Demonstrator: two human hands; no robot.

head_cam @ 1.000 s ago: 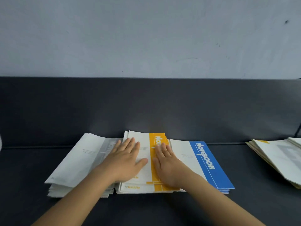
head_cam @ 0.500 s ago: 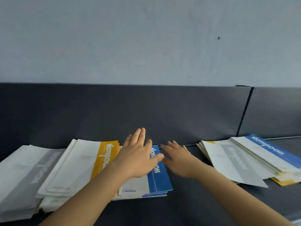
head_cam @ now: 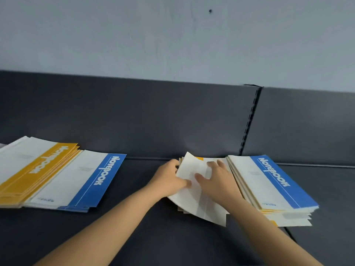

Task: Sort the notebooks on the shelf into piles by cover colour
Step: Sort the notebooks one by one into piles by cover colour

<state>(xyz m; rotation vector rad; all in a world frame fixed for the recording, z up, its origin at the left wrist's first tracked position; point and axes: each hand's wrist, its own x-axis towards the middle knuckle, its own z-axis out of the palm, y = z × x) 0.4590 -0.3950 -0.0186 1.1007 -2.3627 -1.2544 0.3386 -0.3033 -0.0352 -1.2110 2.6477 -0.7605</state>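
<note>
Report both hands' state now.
Left hand: pinching the grey-striped notebook by its left edge.
Right hand: open, pressing flat on that notebook.

One head-worn camera – looking forward and down, close over the dark shelf (head_cam: 134, 237) against the wall (head_cam: 172, 35).

bare shelf (head_cam: 146, 217) between blue pile (head_cam: 82, 181) and unsorted stack (head_cam: 199, 206).

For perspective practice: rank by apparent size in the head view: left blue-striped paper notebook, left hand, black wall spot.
1. left blue-striped paper notebook
2. left hand
3. black wall spot, far the smallest
</note>
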